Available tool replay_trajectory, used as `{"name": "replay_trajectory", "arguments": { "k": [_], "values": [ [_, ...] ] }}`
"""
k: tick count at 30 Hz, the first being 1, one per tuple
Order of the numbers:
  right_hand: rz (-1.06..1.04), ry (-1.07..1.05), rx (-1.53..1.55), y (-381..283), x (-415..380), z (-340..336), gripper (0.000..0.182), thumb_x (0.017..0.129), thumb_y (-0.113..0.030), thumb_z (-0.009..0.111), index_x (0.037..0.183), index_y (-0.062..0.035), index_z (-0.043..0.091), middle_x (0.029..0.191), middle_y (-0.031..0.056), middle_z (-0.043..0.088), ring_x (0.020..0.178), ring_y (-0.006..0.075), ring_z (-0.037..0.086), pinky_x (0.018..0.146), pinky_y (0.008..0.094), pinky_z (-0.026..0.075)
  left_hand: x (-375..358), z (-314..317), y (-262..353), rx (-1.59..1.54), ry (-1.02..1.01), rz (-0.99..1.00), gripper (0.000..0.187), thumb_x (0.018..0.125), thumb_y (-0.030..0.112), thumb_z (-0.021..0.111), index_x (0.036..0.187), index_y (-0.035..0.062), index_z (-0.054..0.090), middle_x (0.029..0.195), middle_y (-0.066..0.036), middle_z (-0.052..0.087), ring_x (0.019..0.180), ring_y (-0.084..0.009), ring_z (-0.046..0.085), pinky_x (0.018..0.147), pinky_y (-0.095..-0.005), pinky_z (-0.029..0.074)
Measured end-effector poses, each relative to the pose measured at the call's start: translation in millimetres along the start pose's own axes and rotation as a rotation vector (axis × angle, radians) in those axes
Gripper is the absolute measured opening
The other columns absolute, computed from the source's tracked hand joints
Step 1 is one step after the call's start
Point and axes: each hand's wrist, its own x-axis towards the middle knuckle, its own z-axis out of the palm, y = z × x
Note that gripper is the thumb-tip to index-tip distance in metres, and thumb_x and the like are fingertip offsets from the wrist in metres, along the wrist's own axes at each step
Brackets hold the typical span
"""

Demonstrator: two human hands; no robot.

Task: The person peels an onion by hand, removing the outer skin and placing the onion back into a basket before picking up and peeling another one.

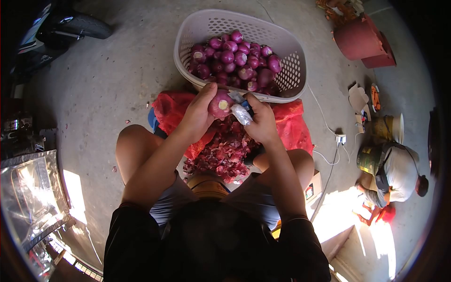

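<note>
A red onion (pixel 220 104) with a pale cut end is held in my left hand (pixel 201 109), just in front of the basket. My right hand (pixel 261 119) is closed round a small tool (pixel 241 113) that looks wrapped in clear plastic, with a blue part; its tip is against or very near the onion. Beyond both hands stands a grey perforated basket (pixel 299 70) holding several purple onions (pixel 227 57). Below my hands, onion skins (pixel 221 155) lie heaped on a red mesh sack (pixel 293 124) between my legs.
At the right, another person (pixel 399 174) bends over near yellow buckets (pixel 387 128). A white power socket (pixel 340 138) with cables lies on the floor. Red containers (pixel 359 38) stand at the upper right, and a motorcycle wheel (pixel 87 26) is at the upper left.
</note>
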Motion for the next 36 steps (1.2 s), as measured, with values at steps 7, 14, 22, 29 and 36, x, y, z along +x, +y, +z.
{"name": "replay_trajectory", "arguments": {
  "k": [7, 14, 22, 29, 36],
  "values": [
    [-0.071, -0.020, 0.027, 2.1, 2.4, 0.0, 0.027, 0.073, -0.022, 0.066, 0.092, -0.0057, 0.058, 0.077, 0.0159, 0.060, 0.072, 0.0352, 0.059, 0.062, 0.0403, 0.045, -1.1, 1.2, 0.4, 0.014, 0.028, -0.007, 0.040, 0.094, 0.042, 0.040, 0.115, 0.0088, 0.051, 0.105, -0.003, 0.058, 0.095, -0.0132, 0.055, 0.080, -0.0308, 0.043],
    [-0.092, -0.025, -0.001, 5.6, -0.1, 2.0, 0.022, 0.070, -0.019, 0.066, 0.087, -0.0053, 0.060, 0.077, 0.0156, 0.059, 0.073, 0.0353, 0.058, 0.063, 0.0405, 0.046, 1.0, -4.0, -3.5, -0.007, 0.000, 0.001, 0.040, 0.095, 0.041, 0.039, 0.114, 0.0078, 0.052, 0.104, -0.003, 0.058, 0.093, -0.0129, 0.055, 0.078, -0.0302, 0.043],
    [-0.209, -0.014, -0.035, -4.2, -5.0, 5.8, 0.015, 0.073, -0.011, 0.067, 0.083, -0.0033, 0.059, 0.069, 0.0117, 0.057, 0.061, 0.0271, 0.057, 0.058, 0.0325, 0.045, 0.7, 1.8, 0.2, -0.099, 0.063, -0.022, 0.044, 0.094, 0.043, 0.039, 0.120, 0.0081, 0.048, 0.112, -0.005, 0.057, 0.102, -0.0169, 0.054, 0.089, -0.0346, 0.042],
    [-0.054, 0.053, 0.069, 0.3, -1.6, -2.9, 0.030, 0.073, -0.024, 0.069, 0.093, -0.0054, 0.057, 0.070, 0.0144, 0.059, 0.065, 0.0325, 0.059, 0.059, 0.0376, 0.046, 0.5, -5.6, 2.9, -0.122, 0.016, -0.059, 0.045, 0.094, 0.042, 0.038, 0.123, 0.0076, 0.046, 0.115, -0.006, 0.056, 0.105, -0.0179, 0.053, 0.091, -0.0367, 0.040],
    [0.012, -0.033, 0.037, 1.5, 1.2, 0.2, 0.030, 0.075, -0.026, 0.068, 0.095, -0.0062, 0.056, 0.070, 0.0149, 0.058, 0.065, 0.0340, 0.059, 0.059, 0.0389, 0.046, -3.3, -0.4, 3.5, -0.202, -0.015, -0.041, 0.040, 0.092, 0.036, 0.043, 0.120, 0.0070, 0.049, 0.112, -0.006, 0.057, 0.104, -0.0180, 0.053, 0.091, -0.0364, 0.040]
  ]
}}
